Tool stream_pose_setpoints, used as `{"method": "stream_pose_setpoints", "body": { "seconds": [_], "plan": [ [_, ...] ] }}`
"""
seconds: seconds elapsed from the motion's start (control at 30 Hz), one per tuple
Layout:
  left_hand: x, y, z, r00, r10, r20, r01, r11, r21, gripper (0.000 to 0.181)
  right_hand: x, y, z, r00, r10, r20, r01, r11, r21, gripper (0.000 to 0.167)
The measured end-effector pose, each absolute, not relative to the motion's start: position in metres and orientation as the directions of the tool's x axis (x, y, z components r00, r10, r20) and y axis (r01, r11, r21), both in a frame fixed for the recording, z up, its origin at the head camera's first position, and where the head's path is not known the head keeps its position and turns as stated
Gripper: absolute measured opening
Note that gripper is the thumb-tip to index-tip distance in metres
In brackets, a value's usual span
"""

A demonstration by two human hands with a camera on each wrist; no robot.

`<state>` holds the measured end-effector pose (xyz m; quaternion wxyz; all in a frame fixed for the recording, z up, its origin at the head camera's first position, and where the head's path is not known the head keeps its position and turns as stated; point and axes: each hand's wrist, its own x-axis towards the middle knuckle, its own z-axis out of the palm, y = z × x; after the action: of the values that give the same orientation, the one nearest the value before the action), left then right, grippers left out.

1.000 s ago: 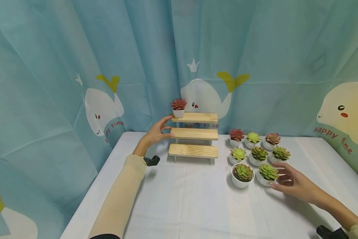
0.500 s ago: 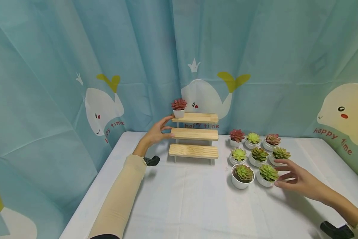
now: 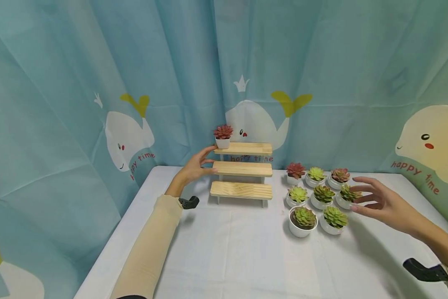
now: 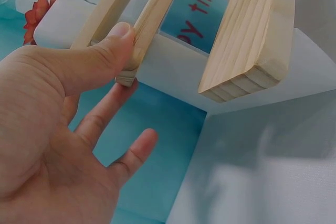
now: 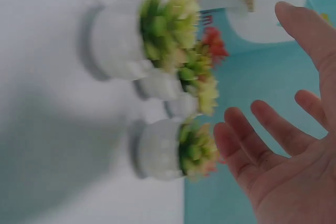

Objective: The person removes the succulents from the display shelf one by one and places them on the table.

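At its left end, my left hand [image 3: 195,168] holds a three-tier wooden display stand [image 3: 242,168]. The left wrist view shows the thumb [image 4: 116,40] against one wooden board [image 4: 152,22], with a finger touching that board's end and the little finger free. A red succulent in a white pot [image 3: 222,137] stands on the top tier's left end. My right hand [image 3: 390,205] hovers empty, fingers apart and loosely bent, beside a green succulent [image 3: 347,197] and partly in front of it. A front green succulent [image 3: 334,220] stands on the table, apart from the hand.
Several potted succulents stand grouped right of the stand, among them a larger white pot [image 3: 300,230] at the front and a red one [image 3: 295,172] at the back. A blue curtain [image 3: 171,62] hangs behind the white table [image 3: 224,257].
My right hand has moved away from the front green succulent, back and rightward, and higher in view. That succulent stays in place. The left hand keeps its hold on the stand.
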<state>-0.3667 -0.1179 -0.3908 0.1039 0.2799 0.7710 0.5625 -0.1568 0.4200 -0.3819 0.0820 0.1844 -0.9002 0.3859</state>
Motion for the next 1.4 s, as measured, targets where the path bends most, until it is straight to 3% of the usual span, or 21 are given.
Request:
{"method": "stream_pose_setpoints", "body": {
  "seconds": [0.4, 0.87, 1.4],
  "plan": [
    [-0.364, -0.117, -0.39, -0.828, 0.541, 0.149, 0.31, 0.22, 0.925, 0.086, -0.177, 0.41, -0.344, -0.892, -0.211, 0.4, -0.441, 0.601, -0.667, 0.077],
    [-0.363, -0.117, -0.389, -0.826, 0.542, 0.157, 0.325, 0.23, 0.917, 0.087, -0.2, 0.389, -0.329, -0.92, -0.13, 0.368, -0.363, 0.635, -0.682, 0.075],
    [-0.365, -0.118, -0.391, -0.824, 0.547, 0.149, 0.315, 0.223, 0.923, 0.087, -0.237, 0.348, -0.308, -0.924, -0.207, 0.322, -0.377, 0.637, -0.672, 0.074]
  ]
}}
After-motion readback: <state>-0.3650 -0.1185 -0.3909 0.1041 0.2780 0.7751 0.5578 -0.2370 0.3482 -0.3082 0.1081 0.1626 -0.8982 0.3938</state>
